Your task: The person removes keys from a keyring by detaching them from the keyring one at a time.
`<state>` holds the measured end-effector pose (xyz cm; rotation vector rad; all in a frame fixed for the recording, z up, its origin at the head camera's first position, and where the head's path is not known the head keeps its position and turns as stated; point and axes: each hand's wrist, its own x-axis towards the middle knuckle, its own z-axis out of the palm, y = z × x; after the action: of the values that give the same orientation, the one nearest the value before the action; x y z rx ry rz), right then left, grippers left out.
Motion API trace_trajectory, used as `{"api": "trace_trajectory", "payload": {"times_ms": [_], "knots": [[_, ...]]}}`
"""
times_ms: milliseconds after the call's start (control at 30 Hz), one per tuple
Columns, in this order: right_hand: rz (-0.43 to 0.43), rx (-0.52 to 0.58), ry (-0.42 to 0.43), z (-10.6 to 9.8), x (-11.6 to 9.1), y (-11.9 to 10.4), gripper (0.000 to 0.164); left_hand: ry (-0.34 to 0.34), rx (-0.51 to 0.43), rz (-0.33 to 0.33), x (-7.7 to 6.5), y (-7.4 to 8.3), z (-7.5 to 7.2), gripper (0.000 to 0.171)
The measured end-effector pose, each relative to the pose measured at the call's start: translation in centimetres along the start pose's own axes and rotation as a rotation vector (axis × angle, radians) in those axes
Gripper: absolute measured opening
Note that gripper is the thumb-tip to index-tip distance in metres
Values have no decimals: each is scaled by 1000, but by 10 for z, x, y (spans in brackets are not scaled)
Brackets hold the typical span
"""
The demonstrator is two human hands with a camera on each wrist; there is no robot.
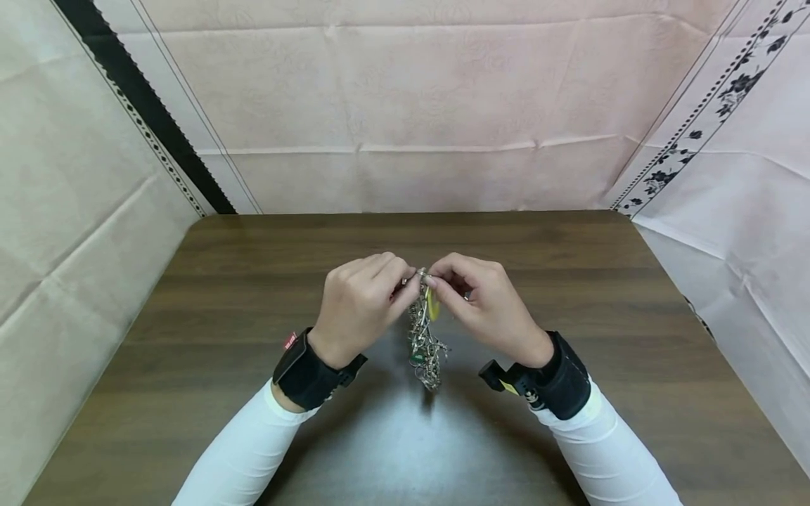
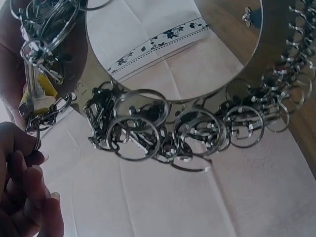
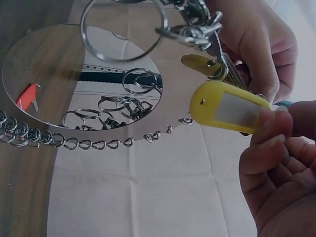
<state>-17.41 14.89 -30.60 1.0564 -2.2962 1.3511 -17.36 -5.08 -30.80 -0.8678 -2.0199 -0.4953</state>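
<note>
Over the middle of the table my left hand [image 1: 361, 299] and right hand [image 1: 484, 302] meet at the top of a hanging bunch of keyrings [image 1: 425, 351]. In the left wrist view my left fingers pinch a small metal keyring [image 2: 37, 138]. A key [image 2: 32, 84] hangs close by. My right thumb and fingers hold one end of a yellow key tag [image 3: 210, 106] with a pale label. A large shiny flat ring [image 3: 165, 111] has split rings and clasps along its edge. A red-orange tag [image 3: 27, 96] shows within its round; a bit of green [image 1: 416, 357] shows low in the bunch.
The wooden table [image 1: 253, 337] lies under both hands. Pale cloth [image 1: 405, 105] hangs behind and at both sides, with a black band [image 1: 152, 98] at left and a floral border [image 1: 728, 98] at right. Both wrists carry black straps [image 1: 563, 383] with small cameras.
</note>
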Motion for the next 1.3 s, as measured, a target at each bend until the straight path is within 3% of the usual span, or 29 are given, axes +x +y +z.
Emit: {"api": "trace_trajectory", "payload": {"times_ms": [500,900,1300], "knots": [[63,93,13,1,1,0,9,8,-28,-116,-4,3,5,19],[95,25,19,1,1,-2,10,7,-65,-186,-4,5,7,18],[56,-35,22,6,2,0,10,45,-74,-209,-1,3,1,15]]}}
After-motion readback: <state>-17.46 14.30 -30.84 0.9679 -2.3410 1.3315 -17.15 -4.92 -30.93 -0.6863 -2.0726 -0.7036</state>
